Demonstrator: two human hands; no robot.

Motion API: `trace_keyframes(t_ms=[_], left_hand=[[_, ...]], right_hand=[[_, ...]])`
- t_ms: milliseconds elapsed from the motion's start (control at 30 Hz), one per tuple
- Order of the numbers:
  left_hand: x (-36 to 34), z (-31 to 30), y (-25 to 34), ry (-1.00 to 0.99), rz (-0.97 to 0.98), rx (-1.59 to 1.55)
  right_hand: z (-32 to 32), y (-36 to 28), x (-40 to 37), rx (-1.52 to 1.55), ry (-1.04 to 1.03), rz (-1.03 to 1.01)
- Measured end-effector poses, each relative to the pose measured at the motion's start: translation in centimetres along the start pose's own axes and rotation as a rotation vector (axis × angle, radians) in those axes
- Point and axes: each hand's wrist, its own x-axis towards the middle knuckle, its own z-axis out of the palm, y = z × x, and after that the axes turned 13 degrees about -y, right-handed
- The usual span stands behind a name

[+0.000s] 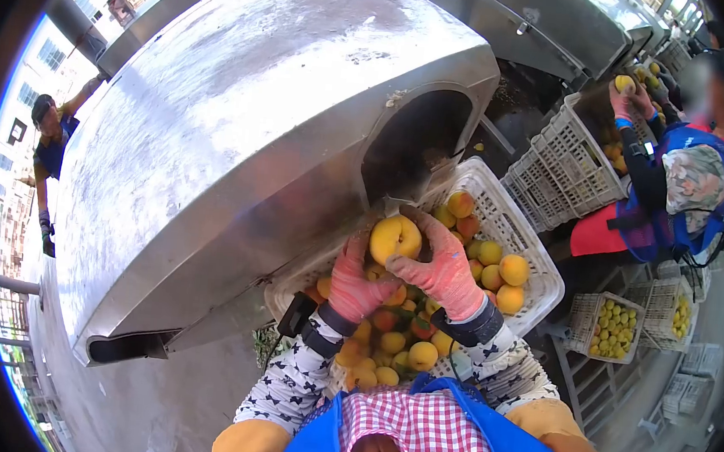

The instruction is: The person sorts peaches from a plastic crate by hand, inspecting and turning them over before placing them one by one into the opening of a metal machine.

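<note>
Both of my hands wear pink gloves and hold one yellow peach (396,240) above a white plastic crate (545,279). My left hand (361,279) closes on the peach's left side. From the right, my right hand (446,269) grips it with thumb and fingers. Under my hands the crate holds many yellow and reddish peaches (422,356); my wrists and gloves hide part of them. Beyond the peach, the dark opening (411,141) of a large metal machine faces the crate.
The machine's broad metal hood (262,91) fills the left and middle. A co-worker (681,166) at right holds a fruit over another crate (566,170). Fruit-filled crates (618,327) stand lower right. Another person (52,138) is at the far left.
</note>
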Motion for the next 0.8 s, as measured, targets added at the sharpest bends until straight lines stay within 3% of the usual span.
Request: trace_keyframes(t_ms=[67,100,167,200,267,300,333,367,400,467,567,733,800], left_hand=[[0.0,0.4,0.1,0.024,-0.168,-0.65],[0.1,0.2,0.3,0.023,-0.166,-0.648],[0.4,-0.3,0.8,-0.055,-0.355,-1.008],[0.3,-0.1,0.4,-0.059,-0.35,-1.011],[0.1,0.0,-0.4,-0.073,-0.432,-1.265],[0.2,-0.1,-0.4,-0.072,-0.43,-1.265],[0.3,-0.2,-0.3,-0.043,-0.406,-1.417],[0.3,-0.2,-0.1,-0.008,-0.384,-1.569],[0.3,0.1,-0.3,0.007,-0.389,-1.571],[0.7,0.8,-1.0,0.105,-0.47,-1.643],[2.0,0.9,-0.3,0.01,-0.399,-1.543],[4.4,1.5,0.1,-0.076,-0.368,-1.258],[5.1,1.8,-0.4,0.084,-0.501,-1.29]], right_hand=[[-0.6,0.0,0.4,-0.09,0.046,-0.053],[-1.1,0.6,0.7,-0.183,0.134,-0.112],[-1.6,-1.1,1.6,-0.545,0.313,-0.217],[-2.3,-1.3,2.4,-0.55,0.317,-0.219],[-3.5,-1.4,4.3,-0.432,0.168,-0.121],[-4.3,-0.9,5.0,-0.595,0.053,-0.134],[-4.7,-0.8,4.9,-0.594,0.051,-0.135],[-4.7,-1.2,4.7,-0.57,-0.09,-0.111],[-4.6,-1.3,4.4,-0.543,-0.238,-0.083],[-3.4,-0.8,3.7,-0.614,-0.252,-0.188],[-1.6,-2.4,2.4,-0.766,0.025,-0.155],[-3.4,-2.0,3.8,-0.772,0.092,-0.158],[-4.0,0.3,5.3,-0.723,0.225,-0.218]])
